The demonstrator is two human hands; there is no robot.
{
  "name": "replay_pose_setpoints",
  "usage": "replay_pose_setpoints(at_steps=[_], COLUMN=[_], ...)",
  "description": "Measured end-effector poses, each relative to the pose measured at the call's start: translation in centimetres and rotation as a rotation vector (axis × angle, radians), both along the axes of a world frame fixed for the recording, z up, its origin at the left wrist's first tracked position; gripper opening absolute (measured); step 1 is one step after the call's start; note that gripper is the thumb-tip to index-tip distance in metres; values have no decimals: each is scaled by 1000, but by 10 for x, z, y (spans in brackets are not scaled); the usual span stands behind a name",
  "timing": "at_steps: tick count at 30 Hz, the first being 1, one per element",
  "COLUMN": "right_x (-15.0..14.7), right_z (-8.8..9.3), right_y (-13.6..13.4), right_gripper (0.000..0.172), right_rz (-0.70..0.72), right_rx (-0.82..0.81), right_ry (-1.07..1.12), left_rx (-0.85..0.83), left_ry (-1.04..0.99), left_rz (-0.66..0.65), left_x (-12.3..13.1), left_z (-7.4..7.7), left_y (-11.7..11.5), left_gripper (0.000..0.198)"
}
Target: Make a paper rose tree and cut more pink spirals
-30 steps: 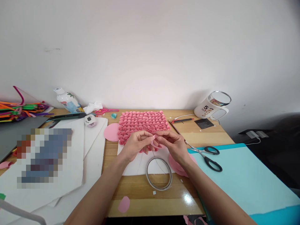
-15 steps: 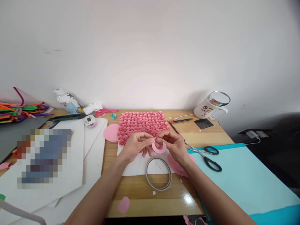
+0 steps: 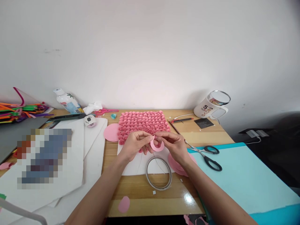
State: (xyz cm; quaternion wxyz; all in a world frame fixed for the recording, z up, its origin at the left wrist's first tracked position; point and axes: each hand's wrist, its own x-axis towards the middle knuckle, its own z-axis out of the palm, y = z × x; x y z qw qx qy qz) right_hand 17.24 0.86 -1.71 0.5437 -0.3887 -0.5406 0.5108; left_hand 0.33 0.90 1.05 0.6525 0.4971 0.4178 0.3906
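Note:
A curled pink paper strip (image 3: 157, 147) hangs in a loop between my two hands. The fingertips of my left hand (image 3: 138, 143) pinch it on one side, and those of my right hand (image 3: 172, 143) pinch its other end. Just beyond, rows of rolled pink paper roses (image 3: 142, 122) cover most of a white sheet (image 3: 133, 165). Nearer to me, a roll of tape (image 3: 147, 175) lies partly over that sheet's front edge. Pink paper circles (image 3: 178, 165) lie beneath my right wrist, and more pink circles (image 3: 111, 132) are left of the roses.
Black-handled scissors (image 3: 206, 153) rest on a light blue sheet (image 3: 239, 175) at the right. A white mug (image 3: 206, 106) stands at the back. To the left are white boards (image 3: 70, 175), a bottle (image 3: 67, 101) and colourful pipe cleaners (image 3: 25, 111). A small pink oval (image 3: 123, 204) lies in front.
The strip's loop has shifted slightly left and up, and it looks more open at the top. My right fingers have moved a little along it; both hands keep nearly the same place.

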Motion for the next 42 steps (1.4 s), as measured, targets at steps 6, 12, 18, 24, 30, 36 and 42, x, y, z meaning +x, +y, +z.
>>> replay_pose_setpoints(at_steps=[6,12,18,24,30,36,42], right_x=[-1,0,0,-1,-2,-4,-6], right_z=[4,-1,-1,-1,2,0,2], right_y=[-1,-1,-1,-2,-2,-3,-2], right_gripper=[11,24,26,26,29,30,39], right_rz=[84,81,125,145,154,186,232], right_rx=[-42,-83,-96,-91,-84,-95,-161], right_ry=[88,100,116,90,88,84,132], left_rx=[2,63,81,78,40,36,33], left_ry=[45,95,103,94,79,71,23], left_rz=[9,11,27,36,37,114,207], left_x=[2,2,4,6,7,9,6], left_z=[2,-5,-5,-3,-1,0,-3], left_y=[-2,-2,-3,-3,-4,-5,-3], left_gripper=[33,28,25,22,24,26,26])
